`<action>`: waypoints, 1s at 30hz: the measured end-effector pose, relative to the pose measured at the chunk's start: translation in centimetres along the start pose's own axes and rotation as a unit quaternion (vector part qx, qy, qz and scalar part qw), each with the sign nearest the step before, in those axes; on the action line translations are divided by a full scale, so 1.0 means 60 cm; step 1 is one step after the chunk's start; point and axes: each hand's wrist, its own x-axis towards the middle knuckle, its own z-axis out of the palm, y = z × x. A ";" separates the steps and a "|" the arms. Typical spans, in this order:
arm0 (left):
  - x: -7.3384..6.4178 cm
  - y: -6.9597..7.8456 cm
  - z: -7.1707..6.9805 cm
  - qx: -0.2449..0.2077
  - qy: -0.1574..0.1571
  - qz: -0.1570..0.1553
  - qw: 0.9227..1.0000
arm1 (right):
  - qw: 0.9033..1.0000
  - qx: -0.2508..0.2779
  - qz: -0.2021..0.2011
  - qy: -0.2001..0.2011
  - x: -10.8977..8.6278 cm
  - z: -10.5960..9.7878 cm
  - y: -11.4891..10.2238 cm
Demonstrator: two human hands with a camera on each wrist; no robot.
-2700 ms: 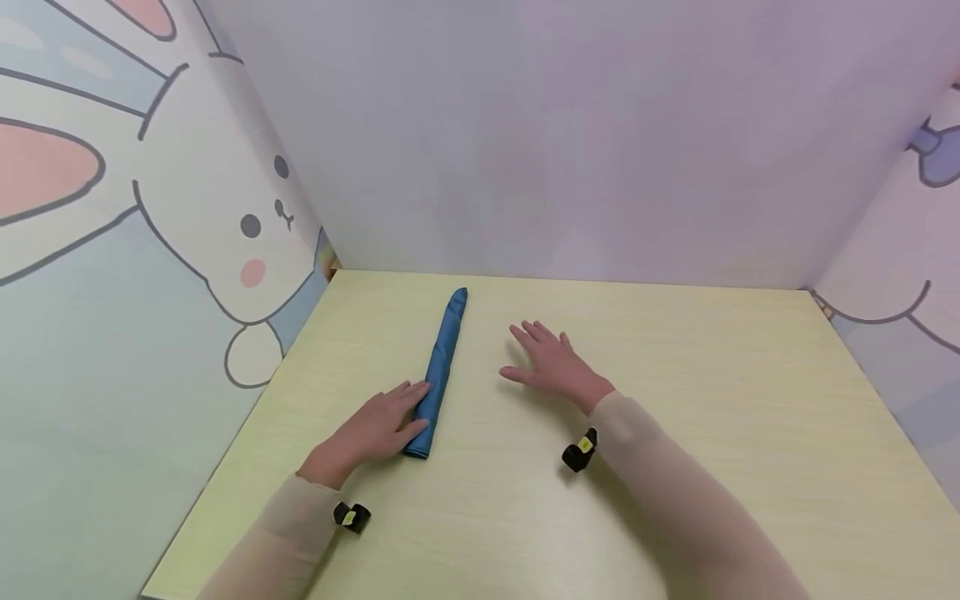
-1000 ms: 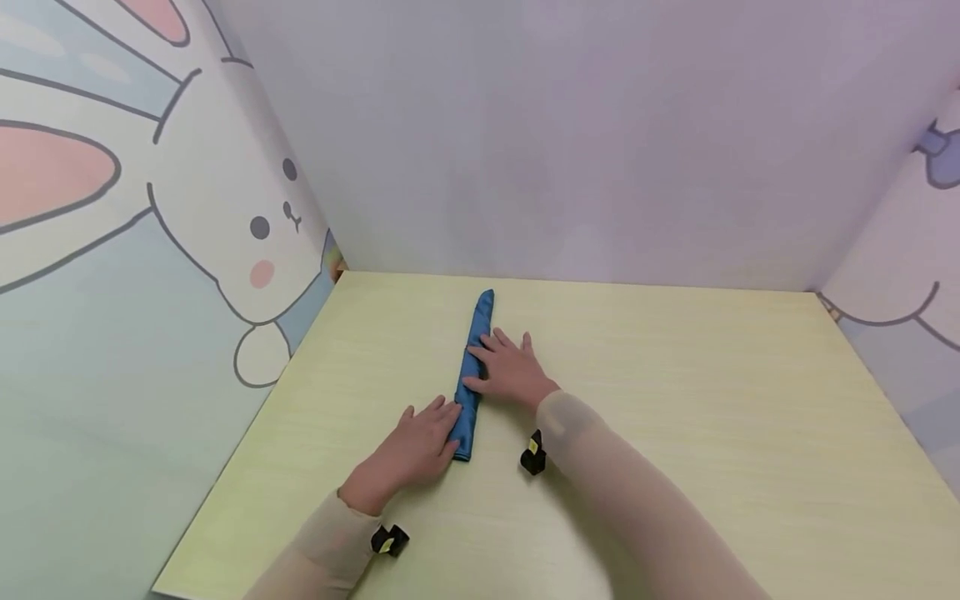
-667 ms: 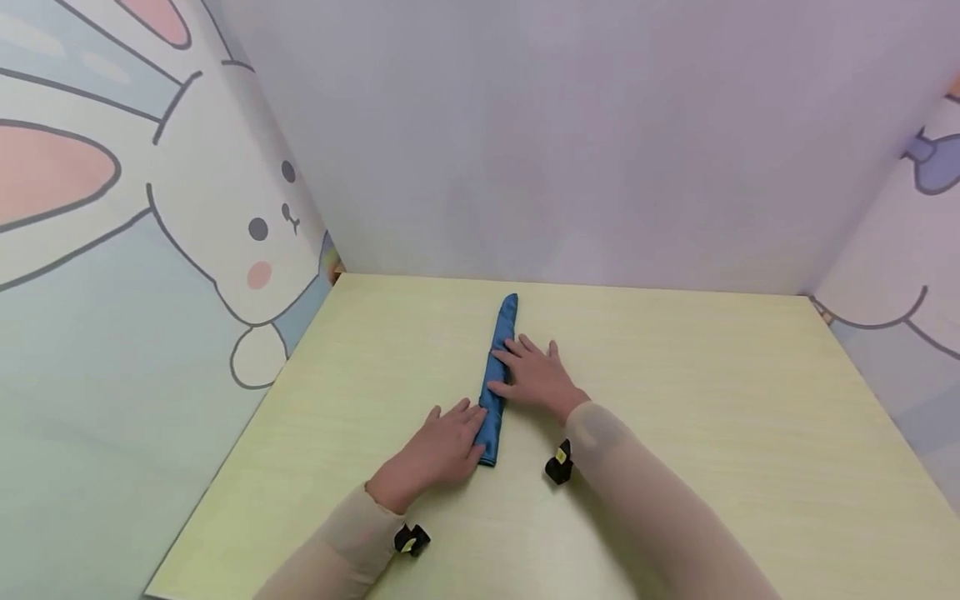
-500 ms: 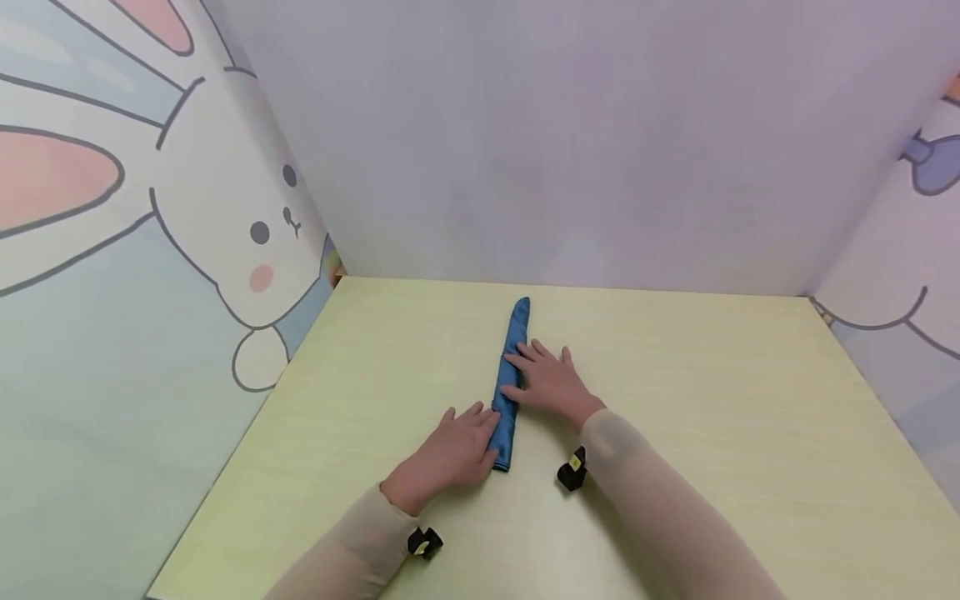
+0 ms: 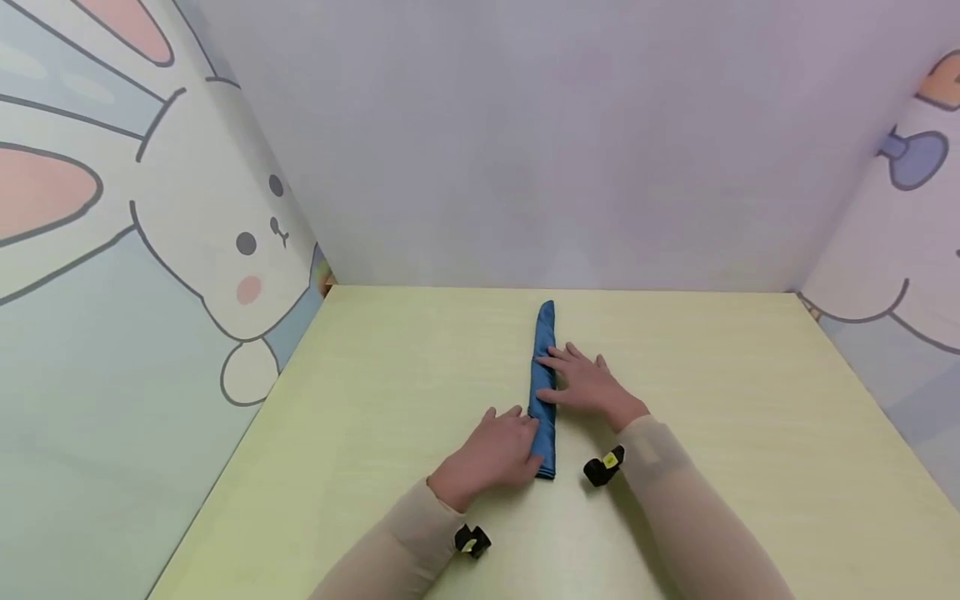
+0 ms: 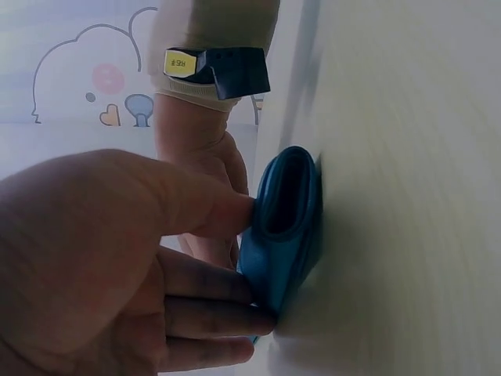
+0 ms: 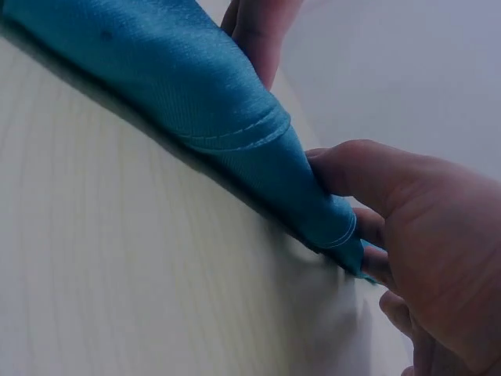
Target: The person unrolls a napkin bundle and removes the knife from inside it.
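A blue cloth [image 5: 543, 417] lies rolled into a long, narrow tube that points away from me on the pale tabletop. Beside its near end, my left hand [image 5: 491, 454] touches the left side with fairly straight fingers. Farther up, on the opposite side, my right hand [image 5: 588, 387] rests its thumb and fingertips against the roll. In the left wrist view, the open end of the rolled cloth [image 6: 270, 258] shows its layers, with the left thumb [image 6: 207, 207] on it. Stitched hem lines run across the cloth [image 7: 235, 117] in the right wrist view.
The pale wooden table [image 5: 390, 358] meets a plain lilac wall [image 5: 525, 150] at its back edge. A wall with a cartoon rabbit [image 5: 225, 233] stands on the left, another printed wall [image 5: 922, 275] on the right. Each wrist wears a small black camera [image 5: 603, 467].
The rolled cloth has shifted rightward across the table, both hands travelling with it. My right hand, apart from the roll in the oldest frame, now touches it.
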 end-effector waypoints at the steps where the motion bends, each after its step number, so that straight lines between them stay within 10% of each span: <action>1: 0.002 0.003 0.001 0.001 0.003 0.002 1.000 | 1.000 0.003 0.000 0.001 -0.002 0.000 0.005; 30: 0.009 0.000 0.012 0.000 0.030 0.019 0.999 | 0.999 0.030 -0.013 0.025 -0.005 0.009 0.018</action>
